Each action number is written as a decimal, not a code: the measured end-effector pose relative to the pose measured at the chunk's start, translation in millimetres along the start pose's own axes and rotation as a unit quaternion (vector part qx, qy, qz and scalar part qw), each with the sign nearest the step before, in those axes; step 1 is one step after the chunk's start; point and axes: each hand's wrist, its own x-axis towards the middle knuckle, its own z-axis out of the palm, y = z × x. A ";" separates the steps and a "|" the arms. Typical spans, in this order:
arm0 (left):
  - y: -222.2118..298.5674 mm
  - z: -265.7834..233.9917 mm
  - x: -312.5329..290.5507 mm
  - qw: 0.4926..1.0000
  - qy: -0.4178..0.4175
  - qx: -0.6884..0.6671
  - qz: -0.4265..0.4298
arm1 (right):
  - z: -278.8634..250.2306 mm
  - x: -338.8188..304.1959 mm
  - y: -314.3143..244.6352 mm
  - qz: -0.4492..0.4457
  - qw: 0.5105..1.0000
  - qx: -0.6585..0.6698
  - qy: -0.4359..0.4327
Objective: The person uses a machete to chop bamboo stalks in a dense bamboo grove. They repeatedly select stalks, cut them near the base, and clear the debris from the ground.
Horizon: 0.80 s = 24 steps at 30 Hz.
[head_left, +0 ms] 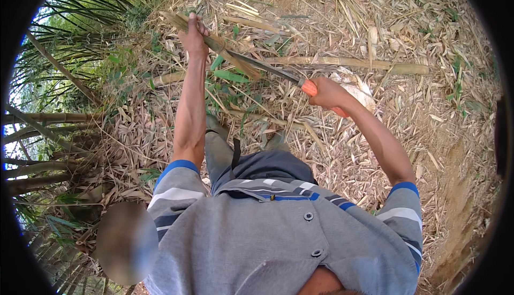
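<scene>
My left hand (pixel 194 39), on an outstretched arm, is closed around a piece of bamboo (pixel 245 67) with a ragged, split-looking end. My right hand (pixel 327 93) grips the orange handle of a long blade (pixel 273 70). That blade is dark and narrow, slanting up and left until it meets the bamboo just beside my left hand. Whether its edge is toothed or plain is too small to tell. My right fingers hide much of the handle.
Dry leaves and husks (pixel 348 150) litter the ground. A long bamboo strip (pixel 396 67) lies beyond my right hand, near a pale crumpled thing (pixel 356 86). Bamboo stems (pixel 53 117) lean in from the left. My boot (pixel 217 126) stands below my left forearm.
</scene>
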 end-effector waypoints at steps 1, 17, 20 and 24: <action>2.7 0.4 -2.2 1.000 -0.024 0.014 -0.008 | 1.0 0.5 -1.9 0.013 1.000 0.005 -0.017; -4.3 -24.9 -9.6 0.991 0.102 -0.083 -0.004 | 22.5 21.6 2.5 -0.012 0.999 0.010 0.029; -6.1 -37.6 -7.6 0.990 0.108 -0.093 -0.002 | 37.3 7.9 -10.9 0.035 0.981 0.173 -0.086; -3.7 -29.2 -12.0 0.988 0.145 -0.036 0.047 | 78.0 10.8 -1.6 0.018 0.967 0.240 -0.081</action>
